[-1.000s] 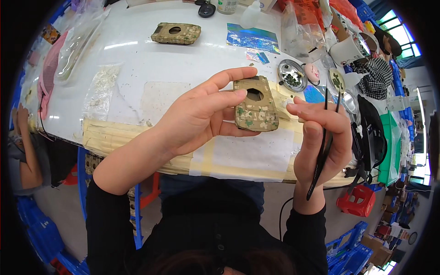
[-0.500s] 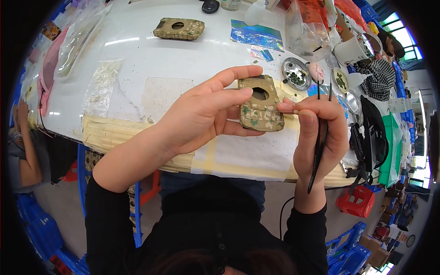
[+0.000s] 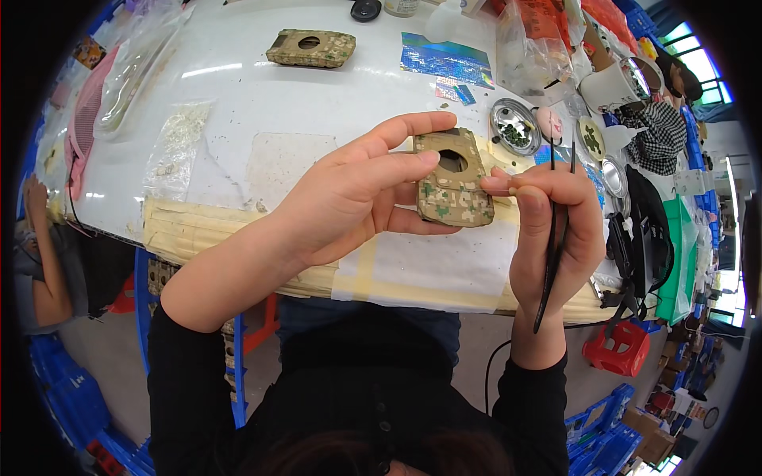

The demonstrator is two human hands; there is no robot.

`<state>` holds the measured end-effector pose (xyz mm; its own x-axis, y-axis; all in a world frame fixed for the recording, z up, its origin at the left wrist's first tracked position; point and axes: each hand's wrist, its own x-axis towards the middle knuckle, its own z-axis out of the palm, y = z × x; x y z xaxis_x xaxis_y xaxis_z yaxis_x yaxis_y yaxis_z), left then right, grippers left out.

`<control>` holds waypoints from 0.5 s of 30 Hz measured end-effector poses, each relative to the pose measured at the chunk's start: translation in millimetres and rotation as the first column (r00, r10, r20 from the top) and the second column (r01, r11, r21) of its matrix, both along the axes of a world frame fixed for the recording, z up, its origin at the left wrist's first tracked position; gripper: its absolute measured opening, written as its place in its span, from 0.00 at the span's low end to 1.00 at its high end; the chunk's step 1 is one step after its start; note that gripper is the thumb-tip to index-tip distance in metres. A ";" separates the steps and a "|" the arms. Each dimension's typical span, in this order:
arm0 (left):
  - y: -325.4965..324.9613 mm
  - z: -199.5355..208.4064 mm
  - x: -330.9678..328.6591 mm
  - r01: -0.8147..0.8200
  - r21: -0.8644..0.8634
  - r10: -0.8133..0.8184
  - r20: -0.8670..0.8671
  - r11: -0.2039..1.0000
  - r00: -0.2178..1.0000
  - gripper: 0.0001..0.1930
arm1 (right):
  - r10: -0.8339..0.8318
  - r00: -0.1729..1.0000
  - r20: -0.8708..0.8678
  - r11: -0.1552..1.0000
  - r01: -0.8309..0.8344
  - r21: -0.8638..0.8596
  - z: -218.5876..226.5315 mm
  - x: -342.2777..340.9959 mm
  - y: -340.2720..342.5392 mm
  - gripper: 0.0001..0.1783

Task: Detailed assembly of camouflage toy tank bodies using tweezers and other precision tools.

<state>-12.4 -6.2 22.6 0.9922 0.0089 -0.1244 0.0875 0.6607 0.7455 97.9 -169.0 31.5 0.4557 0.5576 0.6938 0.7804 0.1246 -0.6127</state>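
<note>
My left hand (image 3: 349, 186) grips a camouflage-painted model tank hull (image 3: 456, 205) by its left side. The thumb lies beside the round hole in its top. Thumb and forefinger of my right hand (image 3: 563, 238) pinch a very thin needle-like piece (image 3: 500, 191), whose tip meets the hull's right edge. Black tweezers (image 3: 553, 274) are tucked through the same hand, prongs pointing up and away. What exactly the thin piece is stays too small to tell. A second camouflage hull (image 3: 333, 51) rests farther back on the table.
Beneath my hands lies white paper (image 3: 429, 278) taped at the table's front. To the right are a steel dish (image 3: 502, 112) with dark green bits, a pink rounded object (image 3: 549, 123) and a black bag (image 3: 652, 230). A shiny blue sheet (image 3: 444, 59) lies behind. Another person's arm (image 3: 49, 254) shows far left.
</note>
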 end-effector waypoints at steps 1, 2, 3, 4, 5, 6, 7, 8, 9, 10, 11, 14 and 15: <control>0.0 -0.1 0.0 0.000 0.002 0.000 0.000 1.000 1.000 0.25 | 0.003 1.000 -0.008 1.000 -0.003 0.005 -0.3 0.0 0.1 0.04; 0.0 -0.2 0.0 0.000 0.004 0.000 0.001 1.000 1.000 0.25 | 0.006 1.000 -0.015 1.000 -0.006 0.006 -0.4 0.0 0.2 0.03; 0.1 -0.3 -0.1 0.000 0.006 0.000 0.001 1.000 1.000 0.25 | 0.010 1.000 -0.021 1.000 -0.010 0.007 -0.5 0.0 0.3 0.03; 0.2 -0.4 -0.2 0.001 0.008 -0.001 0.001 1.000 1.000 0.25 | 0.013 1.000 -0.027 1.000 -0.013 0.009 -0.6 0.0 0.4 0.03; 0.1 -0.4 0.0 0.001 0.008 -0.001 0.002 1.000 1.000 0.25 | 0.016 0.999 -0.035 1.000 -0.015 0.009 -0.7 0.0 0.3 0.03; 0.1 -0.5 0.1 0.002 0.009 -0.002 0.002 1.000 1.000 0.25 | 0.018 0.999 -0.042 1.000 -0.018 0.009 -0.9 0.1 0.3 0.03; 0.0 -0.6 0.1 0.002 0.010 -0.002 0.003 1.000 1.000 0.25 | 0.021 0.999 -0.050 1.000 -0.021 0.009 -1.0 0.1 0.2 0.03; 0.1 -0.7 0.0 0.002 0.008 -0.002 0.001 1.000 1.000 0.25 | 0.019 0.999 -0.047 1.000 -0.020 -0.020 -0.6 0.5 -0.7 0.03; 0.3 -0.7 -0.1 0.001 0.005 -0.001 0.000 1.000 1.000 0.25 | 0.018 0.999 -0.044 0.999 -0.020 -0.050 0.3 1.2 -2.4 0.03; 0.5 -0.8 -0.3 0.001 0.003 -0.001 -0.001 1.000 1.000 0.25 | 0.016 0.999 -0.041 0.997 -0.019 -0.079 1.2 1.4 -3.3 0.03; 0.5 -0.8 -0.1 0.007 0.000 -0.007 0.000 1.000 1.000 0.25 | 0.046 0.991 -0.129 0.998 -0.051 -0.040 2.1 0.2 -2.9 0.03; 0.5 -0.7 0.5 0.019 -0.006 -0.019 -0.001 1.000 1.000 0.25 | 0.104 0.935 -0.339 0.994 -0.095 0.045 5.2 -3.1 -1.5 0.03; 0.5 -0.6 0.3 0.019 -0.005 -0.019 -0.004 1.000 1.000 0.25 | 0.096 0.920 -0.379 0.995 -0.086 0.043 6.5 -3.5 -2.1 0.04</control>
<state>-12.0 -5.7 22.0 0.9917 -0.0106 -0.1280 0.1028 0.6627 0.7418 94.4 -171.1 37.9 0.6361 0.5942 0.4923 0.4736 0.2031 -0.8570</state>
